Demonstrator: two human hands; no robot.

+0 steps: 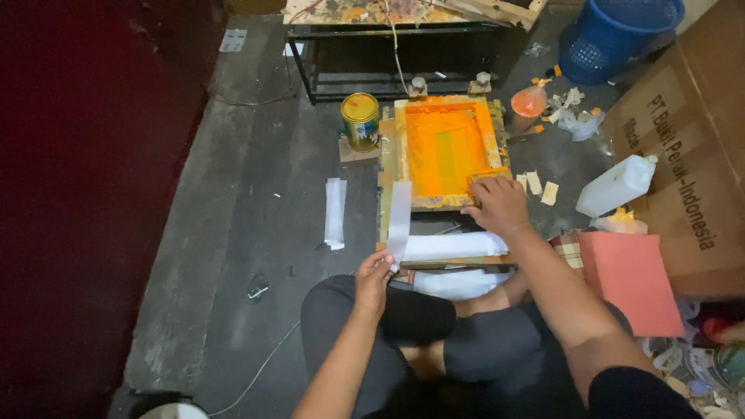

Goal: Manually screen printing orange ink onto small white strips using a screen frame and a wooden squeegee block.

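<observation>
White paper strip [399, 217] at frame centre, pinched at its lower end by left hand [373, 273] fingers. Right hand [497, 203], fingers curled together, pressed on orange-inked frame [444, 147] just above. Paint can [360, 121] left of frame; blue basket [617, 32] upper right.

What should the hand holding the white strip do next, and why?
Probably lift the white strip clear and lay it by the other strip on the floor. The left hand pinches its lower end, and it leans up against the orange screen frame, which the right hand presses at its near corner. It looks loose, so a gentle pull should do.
</observation>
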